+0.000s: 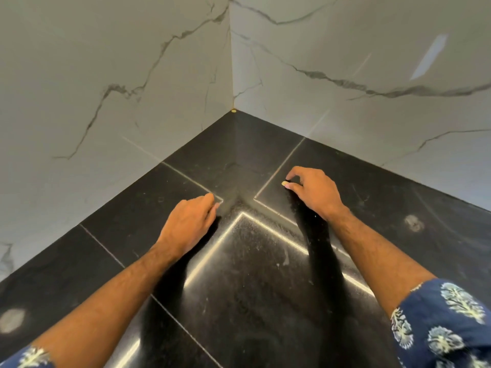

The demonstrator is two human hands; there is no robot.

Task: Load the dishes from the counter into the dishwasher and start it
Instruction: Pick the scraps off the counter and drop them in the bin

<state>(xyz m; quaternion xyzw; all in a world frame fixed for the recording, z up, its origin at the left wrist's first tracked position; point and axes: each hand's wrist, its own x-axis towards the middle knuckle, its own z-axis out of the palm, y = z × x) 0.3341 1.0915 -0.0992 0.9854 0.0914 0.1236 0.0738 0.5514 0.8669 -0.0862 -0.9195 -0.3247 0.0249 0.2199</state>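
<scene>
No dishes and no dishwasher are in view. Both my arms reach out over a black stone counter point(255, 261) in a corner. My left hand point(190, 224) hovers palm down near a seam in the counter, its fingers loosely curled and holding nothing. My right hand point(313, 192) is a little farther in, also loosely curled, with the thumb tip close to the forefinger and nothing visible between them.
White marble walls point(132, 75) with grey veins meet at the back corner point(233, 110) and close off the counter on the left and right. Pale seams cross the black slabs. Blue patterned sleeves point(438, 328) show at the bottom edge.
</scene>
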